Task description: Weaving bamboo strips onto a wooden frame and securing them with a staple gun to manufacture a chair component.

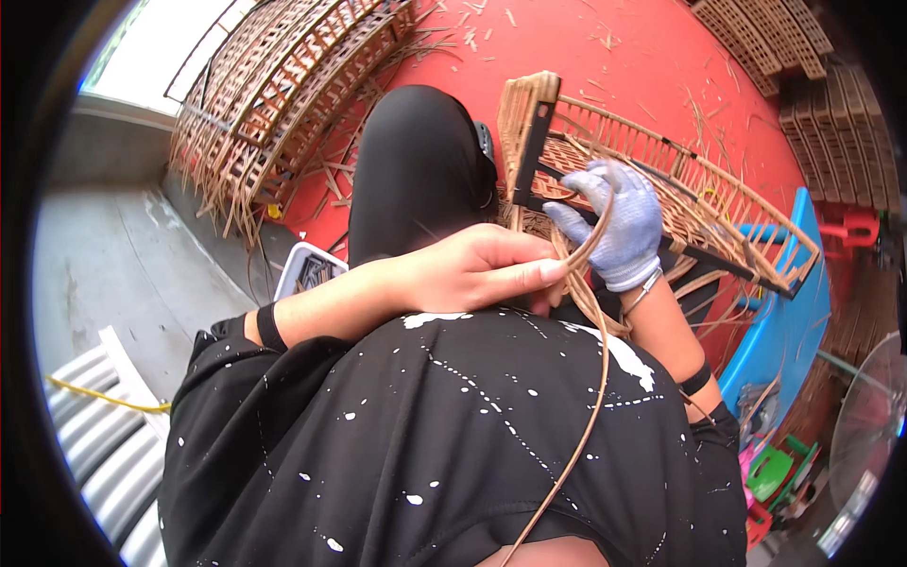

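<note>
Nearest, the long tan rattan strand [590, 397] runs up over the black spattered shirt [444, 444] into the bare left hand [472, 274], fingers pinched shut on it. It may kink or slip. Beyond, the gloved right hand [619, 222] grips the half-woven wicker frame with black metal bars [699, 180], over the far red floor [642, 57].
</note>
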Demonstrator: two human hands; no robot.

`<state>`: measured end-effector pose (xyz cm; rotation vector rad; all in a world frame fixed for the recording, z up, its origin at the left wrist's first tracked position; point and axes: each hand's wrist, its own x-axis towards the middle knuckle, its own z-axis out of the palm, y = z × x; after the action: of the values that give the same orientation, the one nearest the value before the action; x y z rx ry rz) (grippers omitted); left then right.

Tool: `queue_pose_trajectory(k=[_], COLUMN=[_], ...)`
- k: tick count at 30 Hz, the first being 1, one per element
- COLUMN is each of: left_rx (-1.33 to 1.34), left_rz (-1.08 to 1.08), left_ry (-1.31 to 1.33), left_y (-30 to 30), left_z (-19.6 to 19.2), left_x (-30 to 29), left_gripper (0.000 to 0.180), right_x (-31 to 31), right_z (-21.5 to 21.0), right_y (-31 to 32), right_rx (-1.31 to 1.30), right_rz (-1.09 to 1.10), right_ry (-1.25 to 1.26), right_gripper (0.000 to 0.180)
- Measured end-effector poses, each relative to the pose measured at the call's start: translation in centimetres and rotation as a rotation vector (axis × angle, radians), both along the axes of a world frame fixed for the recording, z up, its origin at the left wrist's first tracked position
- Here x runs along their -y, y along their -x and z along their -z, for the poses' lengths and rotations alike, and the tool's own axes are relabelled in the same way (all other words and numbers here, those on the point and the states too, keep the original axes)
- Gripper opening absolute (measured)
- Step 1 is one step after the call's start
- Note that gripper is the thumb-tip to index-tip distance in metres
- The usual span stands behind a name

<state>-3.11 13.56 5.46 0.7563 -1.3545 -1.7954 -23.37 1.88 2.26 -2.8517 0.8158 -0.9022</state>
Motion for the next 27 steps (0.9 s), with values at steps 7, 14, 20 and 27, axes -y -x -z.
queue_pose_trajectory(k=[7, 14, 20, 27], left_rx=[-0.09, -0.038, -0.031, 0.049], left_rz=[-0.083, -0.132, -0.202, -0.21], left_ry=[-0.279, -0.344, -0.258, -0.334], left_y=[0.0, 0.1, 0.1, -0.1], left_z=[3.9, 5.2, 6.5, 5.7], left_x=[-1.8, -1.7, -1.9, -2.1], left_gripper=[0.044, 0.028, 0.026, 0.024], right_x=[-0.5, -1.1, -0.9, -4.2], right_z=[-0.8, -2.6, -7.3, -8.6], right_y=[0.2, 2.5, 10.1, 31.8], right_rx=[0.019, 0.007, 0.106, 0.066], right_rz=[-0.032, 0.05, 0.184, 0.948], right_ry=[-0.163, -0.254, -0.105, 0.083], right_gripper=[0.034, 0.033, 0.026, 0.012])
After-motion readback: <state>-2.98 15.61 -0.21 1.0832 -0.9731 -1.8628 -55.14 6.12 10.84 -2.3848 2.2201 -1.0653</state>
